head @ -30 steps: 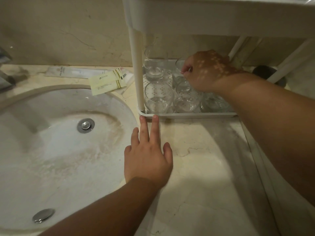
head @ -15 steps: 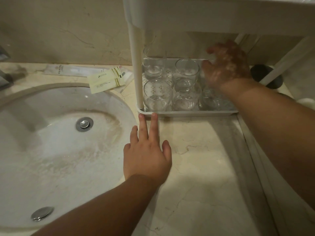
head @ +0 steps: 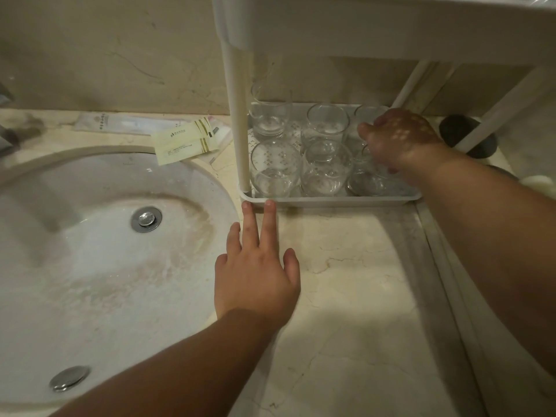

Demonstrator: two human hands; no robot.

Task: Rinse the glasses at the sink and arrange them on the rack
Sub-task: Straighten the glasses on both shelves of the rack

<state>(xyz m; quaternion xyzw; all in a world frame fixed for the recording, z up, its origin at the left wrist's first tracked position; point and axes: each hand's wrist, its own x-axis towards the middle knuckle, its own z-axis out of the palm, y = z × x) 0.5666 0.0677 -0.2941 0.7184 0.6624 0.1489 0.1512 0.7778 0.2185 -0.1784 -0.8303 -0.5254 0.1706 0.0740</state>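
Arranging step, pretty clearly. Left hand (head: 255, 275) flat on the marble counter (head: 346, 296), fingers straight, two fingertips touching the near-left corner of the white rack (head: 331, 201), probably bracing it. Right hand (head: 397, 139) reaching in over the right side of the tray, fingers curled down onto a glass (head: 365, 180) at the near right; can't tell for sure if actually gripping it or just nudging. Other glasses (head: 326, 168) packed close together across the tray, touching or nearly so. Sink (head: 90, 236) off to the left, basin empty. Best bet here: keep the rack pinned, move the glass slowly, avoid clinking neighbours, watch the upper shelf overhead.
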